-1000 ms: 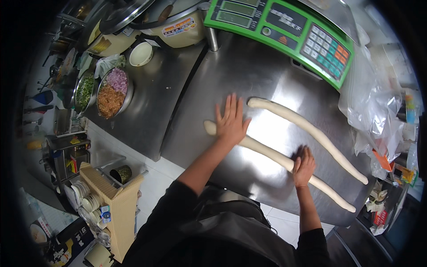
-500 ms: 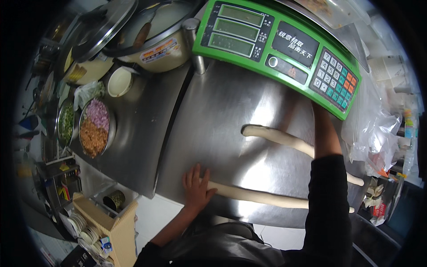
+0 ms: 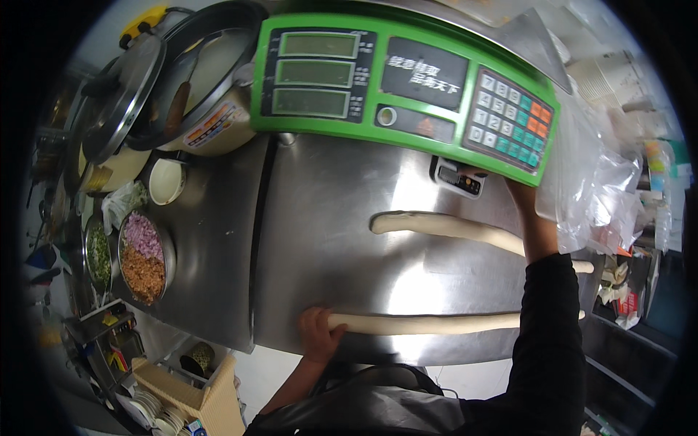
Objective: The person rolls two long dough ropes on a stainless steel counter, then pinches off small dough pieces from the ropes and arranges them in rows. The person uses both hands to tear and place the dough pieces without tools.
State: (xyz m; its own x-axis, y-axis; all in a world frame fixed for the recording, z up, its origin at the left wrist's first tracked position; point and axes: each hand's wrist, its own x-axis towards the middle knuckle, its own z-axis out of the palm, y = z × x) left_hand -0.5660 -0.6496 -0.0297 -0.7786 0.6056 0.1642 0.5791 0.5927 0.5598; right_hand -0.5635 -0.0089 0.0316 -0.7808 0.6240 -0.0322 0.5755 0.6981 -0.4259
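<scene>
Two long ropes of pale dough lie across the steel table. At the left end of the near dough rope (image 3: 429, 324), my left hand (image 3: 318, 333) is closed, fingers curled and thumb against the dough. My right arm crosses over both ropes. Most of my right hand (image 3: 518, 195) is hidden beneath the overhanging panel of a green price scale (image 3: 368, 116). A fingertip shows on a small white digital scale (image 3: 458, 177), which sticks out below that panel. The far dough rope (image 3: 443, 226) lies between the small scale and the near rope, partly behind my right forearm.
Left on the steel table (image 3: 320, 269) stand a bowl of chopped onion and brown filling (image 3: 143, 270), a bowl of chopped greens (image 3: 97, 254), an empty white bowl (image 3: 167, 181) and a lidded pot (image 3: 211, 123). Plastic bags (image 3: 596, 196) hang at the right.
The small white scale has come into sight under the green scale at my right hand. My left fingers, spread before, have curled at the dough's end. The whole view has shifted.
</scene>
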